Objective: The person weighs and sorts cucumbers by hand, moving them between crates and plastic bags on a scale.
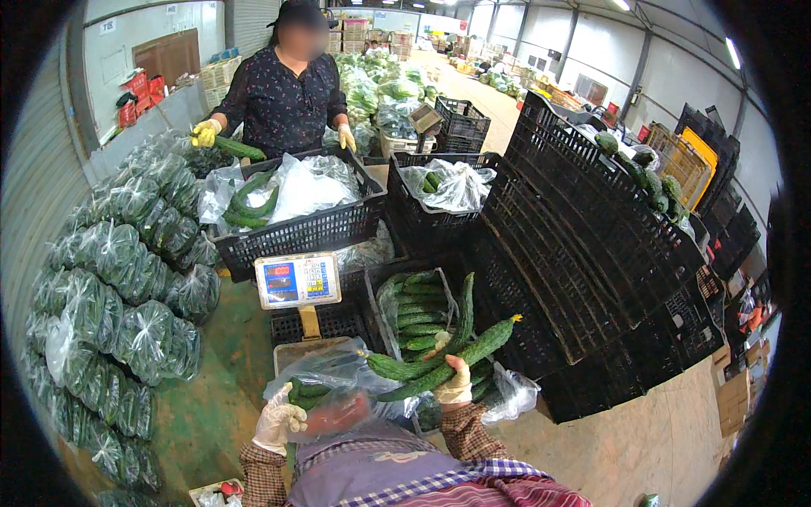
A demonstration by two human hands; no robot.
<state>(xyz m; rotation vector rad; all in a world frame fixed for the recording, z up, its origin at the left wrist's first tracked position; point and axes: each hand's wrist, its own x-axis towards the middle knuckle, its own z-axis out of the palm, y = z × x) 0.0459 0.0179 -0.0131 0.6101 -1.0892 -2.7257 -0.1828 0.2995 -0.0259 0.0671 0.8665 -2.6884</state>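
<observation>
My gloved left hand (280, 422) pinches the edge of a clear plastic bag (317, 369), which lies over the scale's platform with a few cucumbers (307, 394) showing at its mouth. My gloved right hand (454, 384) is wrapped round long green cucumbers (486, 340), one with a yellow blossom at its tip. They slant over the front of a black crate (372, 308) lined with plastic and filled with more cucumbers (421, 314). Behind the bag stands the scale's display (297, 280) on a post. How many cucumbers my right hand grips is hard to tell.
Across from me a person (291, 93) in yellowish gloves holds a cucumber above a black crate (304, 228). Bagged cucumbers (127, 317) are heaped at the left. Large black crates (583, 245) rise at the right; another crate (439, 215) holds plastic and cucumbers.
</observation>
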